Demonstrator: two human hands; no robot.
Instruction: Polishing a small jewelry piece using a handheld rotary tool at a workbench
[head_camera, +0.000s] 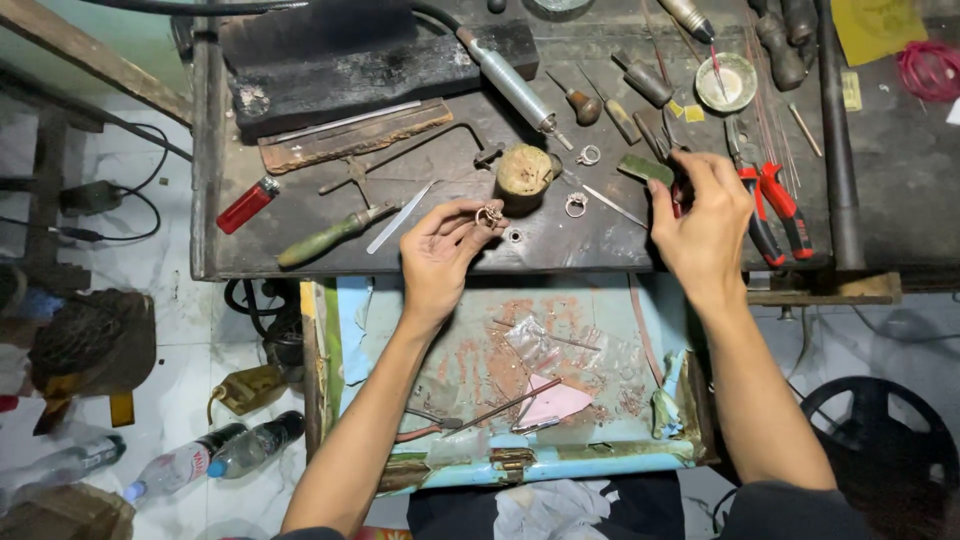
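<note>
My left hand (442, 255) pinches a small silver ring (488, 214) between thumb and fingertips, just above the dark workbench (560, 235). A short wooden stump block (526, 171) stands right behind it. My right hand (703, 222) reaches onto the bench at the right and closes around a dark tool handle (679, 192) beside the red-handled pliers (772, 205); what the tool is stays hidden under the fingers. Two more silver rings lie on the bench, one (575, 204) between my hands and one (589, 155) farther back.
A red lighter (247, 205), a green-handled file (330, 237), a metal handpiece (512, 85), gravers and a small dish (727, 82) crowd the bench. Below it, an open light-blue drawer (520, 465) holds plastic bags, pink paper and pliers. Plastic bottles (215, 455) lie on the floor at left.
</note>
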